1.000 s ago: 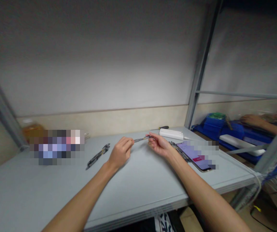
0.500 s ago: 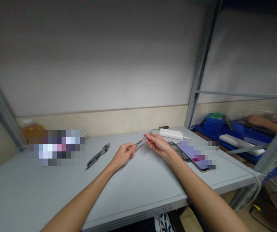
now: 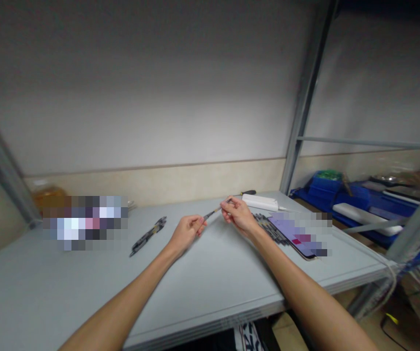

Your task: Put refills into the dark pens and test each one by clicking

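Note:
A slim dark pen (image 3: 212,213) slants up to the right between my two hands above the table. My left hand (image 3: 188,231) is closed on its lower end. Thumb and fingers of my right hand (image 3: 237,213) pinch the upper end, so that tip is partly hidden. Left of my left hand lies a small bundle of dark pens (image 3: 148,237) on the table. Several more dark pens (image 3: 272,229) lie side by side near my right wrist, next to a phone (image 3: 293,238) with a lit screen.
A white power strip (image 3: 260,202) and a black-handled screwdriver (image 3: 248,193) lie at the back of the grey table (image 3: 210,282). Blurred-out items stand back left. Right of the metal post (image 3: 297,146) are blue bins (image 3: 325,187) and a white bar (image 3: 365,219).
My right hand has shifted slightly, and its fingers now cover more of the pen's upper end. My left hand stays nearly still. Another person's arm at the far right has drawn back.

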Tool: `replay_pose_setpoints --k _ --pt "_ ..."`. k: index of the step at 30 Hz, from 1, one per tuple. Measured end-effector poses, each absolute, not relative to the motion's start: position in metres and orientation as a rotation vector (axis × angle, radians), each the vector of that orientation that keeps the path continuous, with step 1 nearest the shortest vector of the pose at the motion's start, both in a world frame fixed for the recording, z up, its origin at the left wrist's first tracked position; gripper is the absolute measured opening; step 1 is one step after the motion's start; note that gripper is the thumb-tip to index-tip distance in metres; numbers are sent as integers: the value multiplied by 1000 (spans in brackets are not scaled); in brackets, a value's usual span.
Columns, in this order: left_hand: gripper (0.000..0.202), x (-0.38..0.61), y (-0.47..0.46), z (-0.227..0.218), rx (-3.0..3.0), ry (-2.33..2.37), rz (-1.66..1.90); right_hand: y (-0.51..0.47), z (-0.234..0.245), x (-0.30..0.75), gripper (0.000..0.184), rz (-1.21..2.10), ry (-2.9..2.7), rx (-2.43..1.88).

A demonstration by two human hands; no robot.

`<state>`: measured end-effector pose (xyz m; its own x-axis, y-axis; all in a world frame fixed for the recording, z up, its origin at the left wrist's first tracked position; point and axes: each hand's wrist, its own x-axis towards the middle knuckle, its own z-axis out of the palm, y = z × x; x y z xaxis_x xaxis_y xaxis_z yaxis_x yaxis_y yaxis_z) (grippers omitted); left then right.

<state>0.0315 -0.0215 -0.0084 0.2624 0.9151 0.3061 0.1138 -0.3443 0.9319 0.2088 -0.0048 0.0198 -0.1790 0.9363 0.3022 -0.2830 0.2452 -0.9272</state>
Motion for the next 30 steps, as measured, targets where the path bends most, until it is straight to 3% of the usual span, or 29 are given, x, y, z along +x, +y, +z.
replay_pose_setpoints --k 11,18,24,30 --pt "32 35 -25 -7 1848 972 1081 1 14 207 34 1295 -1246 -694" --pt "32 39 -32 -6 1986 1012 1038 6 15 215 17 1670 -804 -402" --pt "33 33 -27 -8 2013 1120 1075 8 14 231 37 1862 -719 -200" --pt "34 33 -23 -12 2002 1149 1060 9 13 233 34 1945 -760 -165"
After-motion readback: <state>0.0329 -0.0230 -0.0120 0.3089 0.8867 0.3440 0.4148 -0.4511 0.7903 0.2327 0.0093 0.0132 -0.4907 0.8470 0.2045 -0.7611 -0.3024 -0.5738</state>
